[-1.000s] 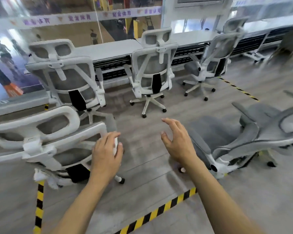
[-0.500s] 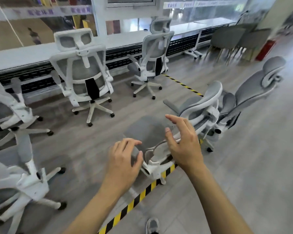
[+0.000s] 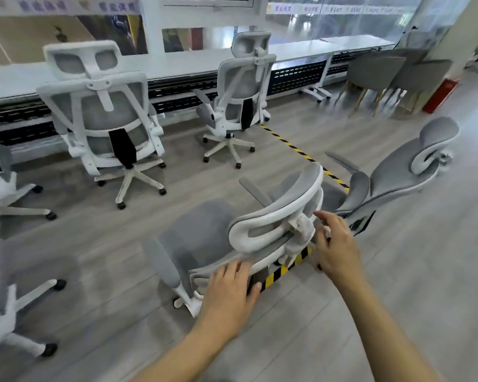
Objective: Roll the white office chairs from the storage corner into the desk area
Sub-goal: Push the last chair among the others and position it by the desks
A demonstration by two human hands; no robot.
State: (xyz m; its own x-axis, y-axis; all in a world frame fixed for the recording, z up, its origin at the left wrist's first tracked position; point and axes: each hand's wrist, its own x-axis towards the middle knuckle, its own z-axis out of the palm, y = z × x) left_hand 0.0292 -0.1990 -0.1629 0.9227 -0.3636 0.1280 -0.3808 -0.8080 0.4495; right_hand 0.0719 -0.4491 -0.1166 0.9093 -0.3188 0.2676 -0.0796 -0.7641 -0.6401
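Two hands land on the next chair. The left hand [image 3: 229,288] lies over the lower rim of the backrest, fingers fairly straight, thumb out toward the tape. It is pressing, not clenched. The right hand [image 3: 335,244] is spread open against the white bracket behind the headrest [image 3: 276,216], fingertips touching, nothing wrapped yet.

Half a second ago both hands hung short of this chair, and a second ago the left was on a different one off to the left; the view has swung right since. By my reading, that one is delivered and let go, and this one is next in line.

The near chair [image 3: 213,238] sits right in front of the person, its back toward them and its grey seat facing the long white table [image 3: 177,62]. It stands over the yellow-black floor tape [image 3: 280,271]. Just behind it to the right, a second waiting chair [image 3: 398,175] leans reclined — close by, perhaps touching, hard to say.

Across the floor two more are already at the table: the left parked chair [image 3: 108,119] and the right parked chair [image 3: 243,86]. More white frames poke in at the left edge.

No box, bin or tray shows anywhere, so there are no contents to report. A firm hold on the frame looks like the next call before any push.
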